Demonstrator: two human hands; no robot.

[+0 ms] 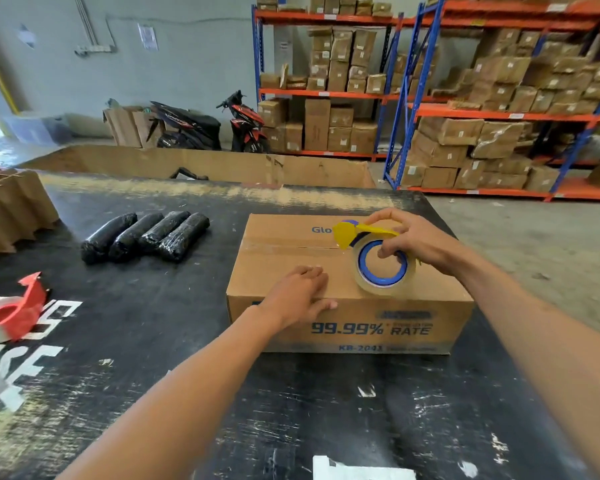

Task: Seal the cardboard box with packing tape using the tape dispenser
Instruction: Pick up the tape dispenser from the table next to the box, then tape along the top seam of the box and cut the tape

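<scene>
A closed cardboard box (354, 327) with blue print lies on the black table (153, 341). A strip of clear tape runs along its top seam from the left side toward the dispenser. My right hand (409, 240) grips the yellow tape dispenser (352, 233) with its clear roll on a blue core, held over the right half of the box top, fingers through the core. My left hand (300, 296) lies flat on the near left edge of the box top, fingers together, pressing down.
A red tape dispenser (13, 313) sits at the table's left edge. Several black wrapped rolls (142, 237) lie left of the box. Folded cardboard (11, 206) stands far left, a large open carton (222, 166) behind the table, and shelves of boxes (465, 109) beyond.
</scene>
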